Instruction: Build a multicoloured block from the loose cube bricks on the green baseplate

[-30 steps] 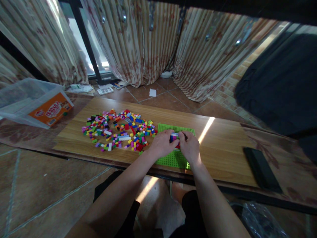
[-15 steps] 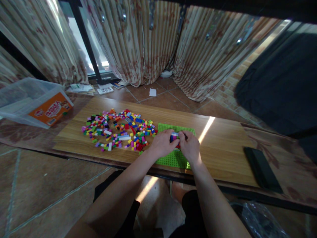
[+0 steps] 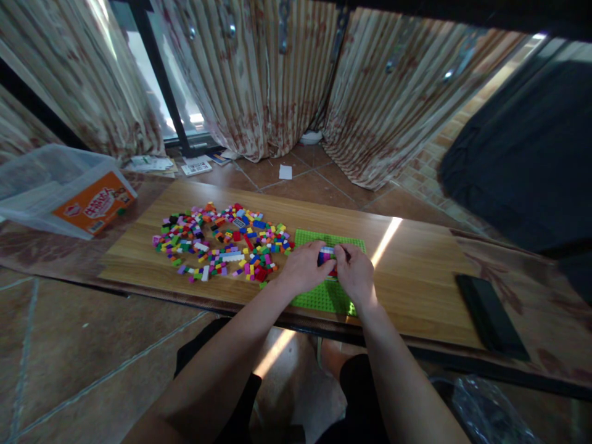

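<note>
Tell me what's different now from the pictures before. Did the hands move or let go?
Nothing I can see has changed. The left hand and right hand are still on the brick stack, over the green board. The loose bricks and box stayed put too.

Left forearm point(image 3: 226, 351), bare: slanting up from your bottom edge toward centre-right. Left hand point(image 3: 301, 267): knuckles facing up, fingers bending, thumb pointing right. Right forearm point(image 3: 404, 373), bare: slanting up-left from your lower right. Right hand point(image 3: 355, 272): fingers curling inward. Both your hands are sitting close together, just right of centre.
</note>
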`<state>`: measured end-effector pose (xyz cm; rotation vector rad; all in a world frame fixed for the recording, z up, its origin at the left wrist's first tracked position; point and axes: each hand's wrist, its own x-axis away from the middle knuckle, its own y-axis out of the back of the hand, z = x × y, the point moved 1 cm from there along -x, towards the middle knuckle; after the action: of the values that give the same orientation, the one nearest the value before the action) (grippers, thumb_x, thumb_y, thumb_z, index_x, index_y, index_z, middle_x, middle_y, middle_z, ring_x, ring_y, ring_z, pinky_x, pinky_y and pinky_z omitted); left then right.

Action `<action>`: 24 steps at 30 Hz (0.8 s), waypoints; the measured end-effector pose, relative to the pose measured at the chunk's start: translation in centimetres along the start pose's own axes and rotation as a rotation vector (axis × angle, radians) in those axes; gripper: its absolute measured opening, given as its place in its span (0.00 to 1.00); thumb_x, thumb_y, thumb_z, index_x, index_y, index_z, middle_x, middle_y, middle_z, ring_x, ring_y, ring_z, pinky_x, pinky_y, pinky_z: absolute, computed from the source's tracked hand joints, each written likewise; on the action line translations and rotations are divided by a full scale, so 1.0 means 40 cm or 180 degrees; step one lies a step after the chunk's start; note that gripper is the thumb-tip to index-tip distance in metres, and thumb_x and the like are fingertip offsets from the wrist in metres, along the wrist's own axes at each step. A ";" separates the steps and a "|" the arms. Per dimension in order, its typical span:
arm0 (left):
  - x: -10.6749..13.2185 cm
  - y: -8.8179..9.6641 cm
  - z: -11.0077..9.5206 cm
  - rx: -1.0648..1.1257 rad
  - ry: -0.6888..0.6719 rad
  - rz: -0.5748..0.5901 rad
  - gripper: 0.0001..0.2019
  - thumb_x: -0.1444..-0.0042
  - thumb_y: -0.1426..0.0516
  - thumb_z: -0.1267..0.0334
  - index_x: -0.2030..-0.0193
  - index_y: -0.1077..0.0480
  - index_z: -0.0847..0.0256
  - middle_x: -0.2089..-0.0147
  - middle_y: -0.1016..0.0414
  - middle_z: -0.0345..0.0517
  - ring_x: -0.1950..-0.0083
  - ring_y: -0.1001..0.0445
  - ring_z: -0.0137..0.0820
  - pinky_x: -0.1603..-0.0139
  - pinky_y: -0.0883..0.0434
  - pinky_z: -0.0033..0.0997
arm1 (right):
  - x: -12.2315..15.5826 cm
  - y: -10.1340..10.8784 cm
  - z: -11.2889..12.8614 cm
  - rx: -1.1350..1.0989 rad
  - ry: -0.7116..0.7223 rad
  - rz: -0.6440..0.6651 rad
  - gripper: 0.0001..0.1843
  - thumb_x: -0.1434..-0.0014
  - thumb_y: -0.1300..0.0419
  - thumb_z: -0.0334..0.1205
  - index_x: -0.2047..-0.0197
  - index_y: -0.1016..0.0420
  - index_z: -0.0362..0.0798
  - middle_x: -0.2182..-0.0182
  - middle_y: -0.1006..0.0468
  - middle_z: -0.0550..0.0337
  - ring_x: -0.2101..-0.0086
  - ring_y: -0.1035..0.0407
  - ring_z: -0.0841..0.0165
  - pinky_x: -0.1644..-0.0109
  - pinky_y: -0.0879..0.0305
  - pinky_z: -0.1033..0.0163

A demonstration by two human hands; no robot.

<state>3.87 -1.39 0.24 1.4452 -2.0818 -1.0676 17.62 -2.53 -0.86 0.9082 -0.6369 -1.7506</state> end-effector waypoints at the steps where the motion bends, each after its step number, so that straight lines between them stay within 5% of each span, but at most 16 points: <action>1: 0.000 -0.001 0.000 0.0004 0.0004 -0.0002 0.16 0.41 0.47 0.55 0.51 0.32 0.61 0.52 0.24 0.51 0.49 0.26 0.39 0.46 0.30 0.38 | 0.000 0.000 -0.001 -0.0002 0.0006 -0.0002 0.22 0.36 0.54 0.48 0.64 0.22 0.45 0.66 0.21 0.49 0.63 0.30 0.59 0.57 0.38 0.56; 24: 0.000 -0.002 0.002 0.0013 -0.0012 -0.0018 0.20 0.40 0.47 0.55 0.46 0.32 0.65 0.48 0.25 0.54 0.46 0.27 0.40 0.43 0.31 0.38 | -0.001 -0.002 -0.005 0.0027 -0.0013 0.0043 0.23 0.36 0.55 0.48 0.63 0.22 0.44 0.65 0.20 0.47 0.63 0.30 0.58 0.57 0.39 0.56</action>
<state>3.87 -1.38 0.13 1.4531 -2.0850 -1.0695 17.74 -2.44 -1.03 0.9044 -0.6523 -1.7393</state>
